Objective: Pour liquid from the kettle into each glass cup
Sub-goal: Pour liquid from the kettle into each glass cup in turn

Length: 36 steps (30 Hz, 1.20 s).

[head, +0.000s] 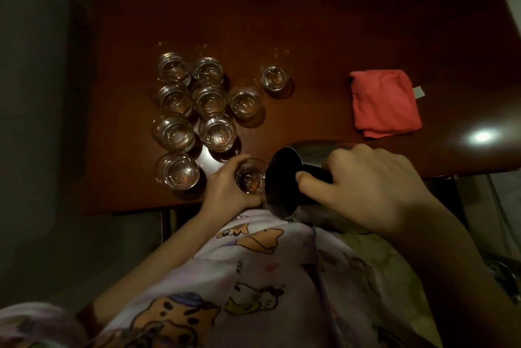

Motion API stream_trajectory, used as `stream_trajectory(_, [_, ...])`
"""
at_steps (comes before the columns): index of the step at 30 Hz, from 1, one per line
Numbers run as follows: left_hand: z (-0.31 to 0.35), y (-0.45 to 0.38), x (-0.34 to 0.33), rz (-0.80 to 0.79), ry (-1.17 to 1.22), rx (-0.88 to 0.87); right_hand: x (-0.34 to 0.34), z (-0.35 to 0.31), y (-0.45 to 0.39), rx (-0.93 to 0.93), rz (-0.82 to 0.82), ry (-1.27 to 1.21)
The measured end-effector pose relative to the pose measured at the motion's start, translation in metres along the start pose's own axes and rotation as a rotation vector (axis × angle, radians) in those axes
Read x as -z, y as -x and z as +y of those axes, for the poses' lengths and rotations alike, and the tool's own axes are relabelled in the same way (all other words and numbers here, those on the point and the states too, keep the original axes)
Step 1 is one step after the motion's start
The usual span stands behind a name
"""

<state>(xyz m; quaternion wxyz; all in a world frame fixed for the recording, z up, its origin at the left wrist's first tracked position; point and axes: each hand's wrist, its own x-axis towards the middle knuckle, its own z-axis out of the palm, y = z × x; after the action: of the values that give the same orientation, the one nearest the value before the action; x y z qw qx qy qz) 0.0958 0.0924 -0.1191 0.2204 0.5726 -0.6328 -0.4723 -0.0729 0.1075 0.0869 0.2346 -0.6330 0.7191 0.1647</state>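
the big dark brown wooden table [310,23] fills most of the view. the person's lap, in pale cloth with cartoon animals [253,277], sits right at the near edge.

a folded pink cloth [384,102] lies on the right side of the table, well apart from the cups.

the metal kettle [282,181] is tipped over on its side at the near edge of the table, with its dark open mouth facing left. the right hand [363,187] is curled around the kettle's black handle and holds it tight. the room is dim, so i cannot tell if water is coming out.

the left hand [225,181] is wrapped around the near glass cup [251,178]. that cup stands just beside the kettle's mouth, and looks like it touches it.

a bunch of glass cups [191,111] stands close together on the left part of the table, in rows. they look like they have clear water in them. one more glass cup [275,73] stands a bit apart, farther back and to the right.
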Motion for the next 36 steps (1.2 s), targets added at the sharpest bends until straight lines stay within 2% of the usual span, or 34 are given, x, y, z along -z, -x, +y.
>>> stream_trajectory(36, [-0.0019,-0.0036,0.0020,0.017,0.004,0.018,0.0007,-0.0079,-0.0024,0.011,-0.016,0.015])
